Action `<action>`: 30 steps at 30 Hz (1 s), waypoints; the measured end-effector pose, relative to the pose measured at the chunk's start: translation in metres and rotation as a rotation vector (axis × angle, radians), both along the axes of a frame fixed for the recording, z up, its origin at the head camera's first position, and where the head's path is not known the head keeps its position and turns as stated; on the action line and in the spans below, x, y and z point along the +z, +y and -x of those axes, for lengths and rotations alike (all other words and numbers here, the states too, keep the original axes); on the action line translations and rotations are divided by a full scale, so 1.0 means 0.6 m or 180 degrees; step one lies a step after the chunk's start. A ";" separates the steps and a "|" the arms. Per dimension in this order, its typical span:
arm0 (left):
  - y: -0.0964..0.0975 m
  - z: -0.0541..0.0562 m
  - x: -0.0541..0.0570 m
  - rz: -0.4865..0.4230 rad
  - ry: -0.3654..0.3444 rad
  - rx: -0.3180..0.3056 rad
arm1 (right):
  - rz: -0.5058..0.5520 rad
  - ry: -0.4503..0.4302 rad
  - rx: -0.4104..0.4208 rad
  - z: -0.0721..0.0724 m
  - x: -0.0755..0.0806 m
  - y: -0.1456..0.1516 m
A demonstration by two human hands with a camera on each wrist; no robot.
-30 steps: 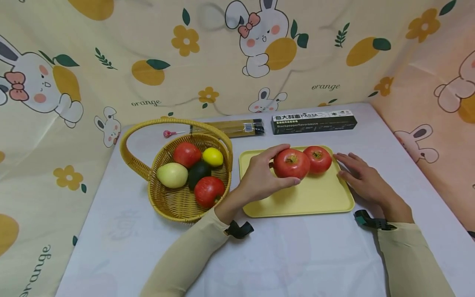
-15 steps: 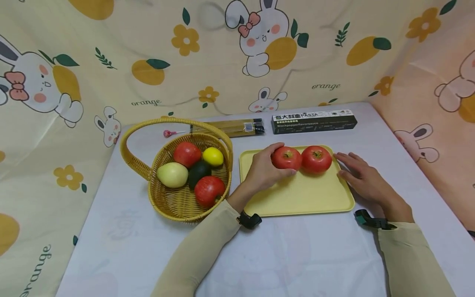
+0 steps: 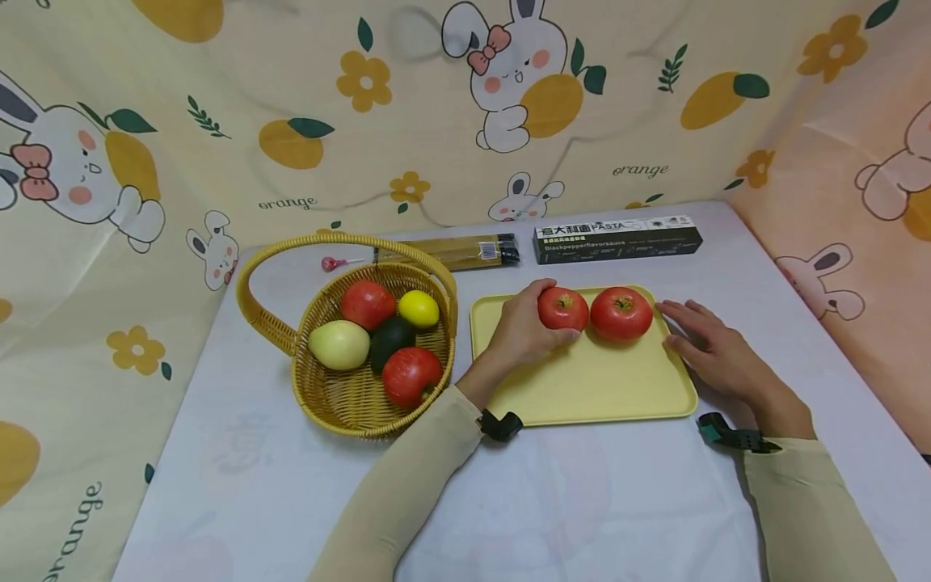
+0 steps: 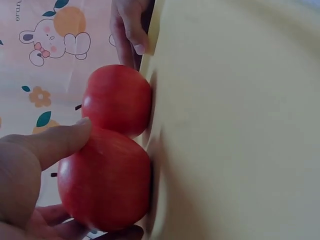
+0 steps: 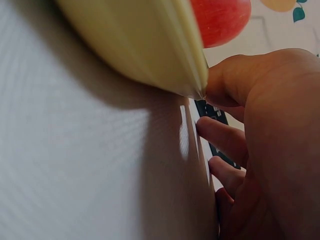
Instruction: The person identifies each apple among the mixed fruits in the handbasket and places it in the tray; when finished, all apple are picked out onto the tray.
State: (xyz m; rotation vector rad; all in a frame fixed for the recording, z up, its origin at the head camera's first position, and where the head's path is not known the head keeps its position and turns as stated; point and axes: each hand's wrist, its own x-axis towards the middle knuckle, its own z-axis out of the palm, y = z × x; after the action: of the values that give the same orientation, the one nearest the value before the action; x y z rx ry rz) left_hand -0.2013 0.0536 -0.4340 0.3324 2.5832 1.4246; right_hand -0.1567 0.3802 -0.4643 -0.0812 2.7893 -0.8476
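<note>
On the yellow tray (image 3: 582, 388), my left hand (image 3: 524, 331) holds a red apple (image 3: 563, 309), thumb on the near side and fingers round the far side. In the left wrist view this apple (image 4: 107, 185) rests against the tray surface, its short stem showing. A second red apple (image 3: 621, 314) sits just right of it, near the tray's far right corner. My right hand (image 3: 716, 356) lies at the tray's right edge. In the right wrist view its thumb (image 5: 230, 80) meets the rim, while the other fingers extend over the white tablecloth.
Left of the tray stands a wicker basket (image 3: 349, 416) with a tall handle, holding red fruit (image 3: 368, 305), a lemon (image 3: 418, 309), a pale pear-like fruit (image 3: 339, 345) and a dark green fruit (image 3: 391, 343). Behind are a pasta box (image 3: 618, 240), a brown packet (image 3: 451, 252) and a lollipop (image 3: 333, 263).
My left hand has lowered its apple onto the tray, leaving it left of the other apple with a small gap. The right hand has stayed at the tray's edge.
</note>
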 end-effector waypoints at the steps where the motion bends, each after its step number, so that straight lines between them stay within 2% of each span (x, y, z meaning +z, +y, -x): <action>1: -0.001 -0.002 0.003 0.0035 -0.0014 0.0007 | -0.0006 -0.0011 -0.0001 0.001 0.000 0.000; 4: -0.005 -0.012 0.016 0.0115 0.0016 0.0016 | -0.0008 -0.0047 0.0000 0.002 0.001 -0.001; 7: -0.014 -0.034 0.039 0.0083 0.0151 -0.0074 | -0.0021 -0.0061 0.0005 0.002 0.002 0.000; 11: -0.037 -0.073 0.082 -0.0068 0.0316 -0.0394 | -0.0033 -0.0033 0.0020 0.002 0.002 -0.001; 14: -0.067 -0.103 0.109 -0.0159 0.0315 -0.0668 | -0.0026 -0.0015 0.0025 0.002 0.002 -0.002; 18: -0.126 -0.132 0.130 -0.0463 0.0322 -0.1057 | -0.0006 0.0015 0.0030 0.001 0.001 -0.003; 20: -0.162 -0.139 0.134 -0.0620 0.0409 -0.1280 | -0.0003 0.0049 0.0039 0.001 0.001 -0.004; 23: -0.222 -0.141 0.137 -0.0607 0.0632 -0.1513 | -0.0008 0.0100 0.0045 -0.001 0.000 -0.004; 25: -0.262 -0.139 0.140 -0.0425 0.0749 -0.1549 | -0.0015 0.0123 0.0044 -0.002 -0.001 -0.004; 30: -0.348 -0.135 0.144 0.0070 0.0840 -0.1427 | -0.0011 0.0096 0.0044 0.000 -0.002 -0.003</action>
State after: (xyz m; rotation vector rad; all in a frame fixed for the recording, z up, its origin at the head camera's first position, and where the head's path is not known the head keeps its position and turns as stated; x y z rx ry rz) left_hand -0.1203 -0.1553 -0.3476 1.0822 2.4845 1.2548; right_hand -0.1567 0.3784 -0.4656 -0.1133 2.8148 -0.8454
